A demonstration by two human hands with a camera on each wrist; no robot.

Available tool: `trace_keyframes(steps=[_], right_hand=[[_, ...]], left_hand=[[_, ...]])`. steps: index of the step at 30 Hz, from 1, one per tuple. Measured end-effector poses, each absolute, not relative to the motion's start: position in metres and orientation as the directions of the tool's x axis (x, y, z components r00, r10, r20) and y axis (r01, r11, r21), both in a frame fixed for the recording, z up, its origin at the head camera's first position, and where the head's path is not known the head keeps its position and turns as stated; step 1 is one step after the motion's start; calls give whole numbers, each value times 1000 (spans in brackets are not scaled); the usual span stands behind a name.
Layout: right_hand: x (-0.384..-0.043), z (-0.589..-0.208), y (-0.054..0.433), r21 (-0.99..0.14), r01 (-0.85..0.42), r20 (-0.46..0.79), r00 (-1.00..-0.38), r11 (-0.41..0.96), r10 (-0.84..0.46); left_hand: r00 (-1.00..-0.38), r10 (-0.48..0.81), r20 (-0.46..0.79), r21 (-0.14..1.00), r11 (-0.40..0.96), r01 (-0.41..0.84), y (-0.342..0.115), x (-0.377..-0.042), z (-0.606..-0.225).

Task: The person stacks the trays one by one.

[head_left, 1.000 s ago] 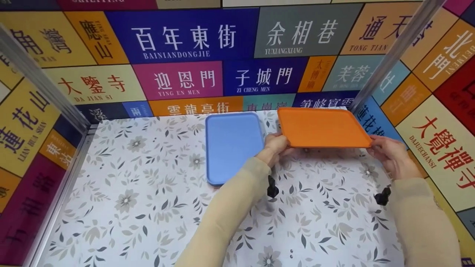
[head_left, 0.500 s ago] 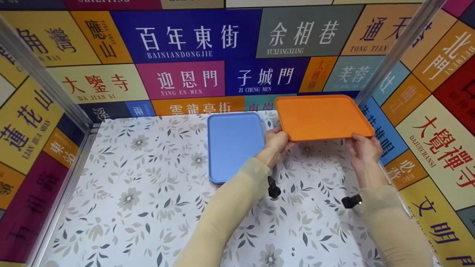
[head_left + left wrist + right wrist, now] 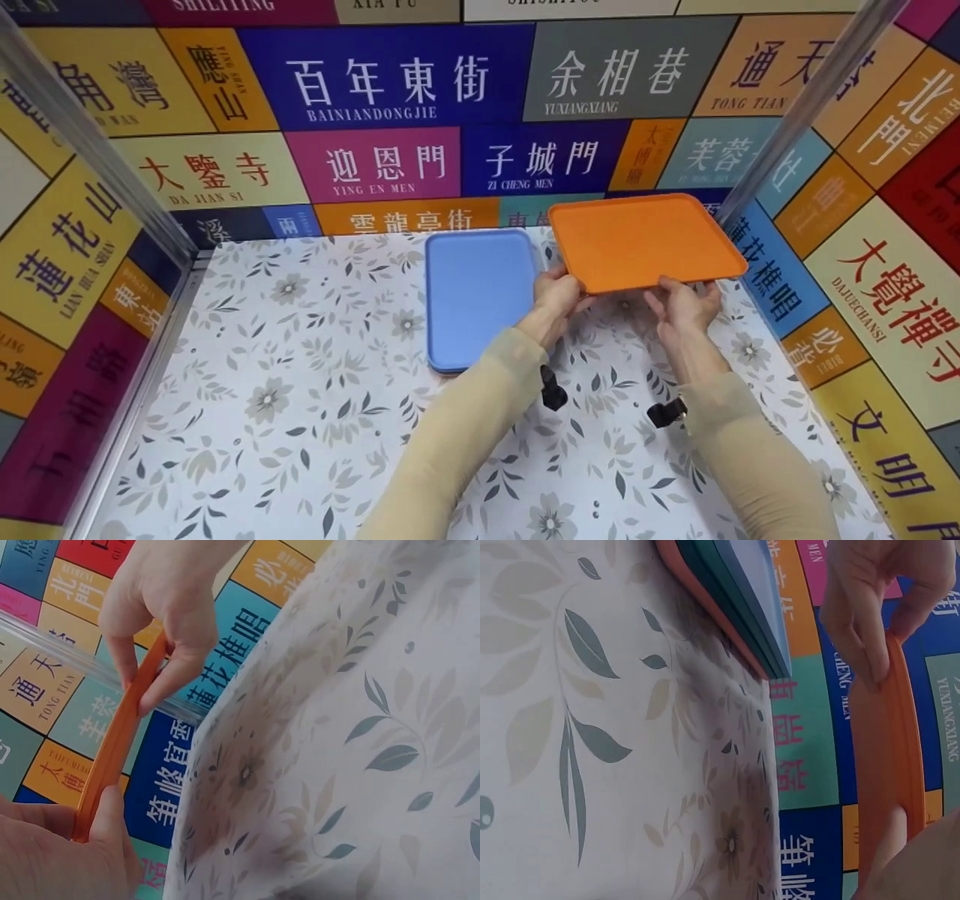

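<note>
Both hands hold an orange tray above the far right part of the table. My left hand pinches its near left corner, thumb on one face and fingers on the other, as the left wrist view shows. Along the near edge, right of the middle, my right hand grips the rim between thumb and fingers. The tray's flat inner face is turned up toward the head camera. Left of it lies a blue tray, partly covered by my left hand and forearm. In the right wrist view this blue tray tops a stack with green and salmon trays beneath.
The table is covered with a white leaf-patterned cloth. Behind it stands a wall of colored sign panels, with side walls left and right. Metal posts mark the back corners. A black strap piece hangs at each wrist.
My right hand has moved from the tray's near right corner leftward along its near edge. The orange tray has risen, then shifted slightly left; my left hand keeps its corner.
</note>
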State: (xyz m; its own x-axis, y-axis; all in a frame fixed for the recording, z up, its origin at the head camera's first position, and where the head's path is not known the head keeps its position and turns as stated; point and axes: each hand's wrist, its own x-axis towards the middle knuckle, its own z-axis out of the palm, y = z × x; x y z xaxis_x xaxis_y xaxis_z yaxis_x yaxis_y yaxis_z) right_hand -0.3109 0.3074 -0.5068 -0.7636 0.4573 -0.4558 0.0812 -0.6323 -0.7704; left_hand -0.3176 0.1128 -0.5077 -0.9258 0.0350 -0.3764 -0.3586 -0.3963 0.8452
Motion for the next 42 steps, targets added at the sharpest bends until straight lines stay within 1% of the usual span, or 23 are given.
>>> trace_keyframes(steps=[5,10,12,15,18,21,25,28,33,36,38,42], right_hand=[[-312,-503,311,-779,96,-453,-770,-620,449],[-309,-503,313,-764,140,-482,-773,-629,413],[-308,-503,313,-751,150,-480,-793,-643,375],[-305,-504,313,-736,181,-466,-834,-652,294],[-303,-506,314,-733,232,-455,-866,-640,208],[-300,-507,315,-742,287,-448,-885,-607,129],[-300,-508,316,-741,345,-429,-903,-576,11],[-301,-508,314,-747,385,-405,-910,-542,-87],[-305,-509,307,-799,423,-370,-906,-427,-205],[-309,-508,306,-823,441,-361,-893,-359,-268],[-311,-507,305,-833,446,-356,-885,-328,-299],[-319,-504,301,-849,449,-357,-876,-279,-324]], left_hand=[[-914,58,-401,825,-411,-388,104,-323,-512],[-908,89,-409,838,-357,-412,79,-335,-517],[-912,62,-406,858,-319,-403,63,-343,-515],[-907,24,-420,857,-320,-405,35,-358,-509],[-892,51,-450,837,-323,-441,6,-370,-500],[-874,102,-475,847,-214,-486,-17,-379,-492],[-847,157,-507,858,-3,-514,-37,-384,-485],[-813,230,-535,843,77,-533,-45,-386,-483],[-763,351,-542,835,121,-537,-55,-386,-485],[-758,395,-519,850,152,-504,-63,-385,-487],[-760,403,-510,859,187,-477,-70,-383,-489],[-761,411,-501,865,205,-459,-82,-380,-493]])
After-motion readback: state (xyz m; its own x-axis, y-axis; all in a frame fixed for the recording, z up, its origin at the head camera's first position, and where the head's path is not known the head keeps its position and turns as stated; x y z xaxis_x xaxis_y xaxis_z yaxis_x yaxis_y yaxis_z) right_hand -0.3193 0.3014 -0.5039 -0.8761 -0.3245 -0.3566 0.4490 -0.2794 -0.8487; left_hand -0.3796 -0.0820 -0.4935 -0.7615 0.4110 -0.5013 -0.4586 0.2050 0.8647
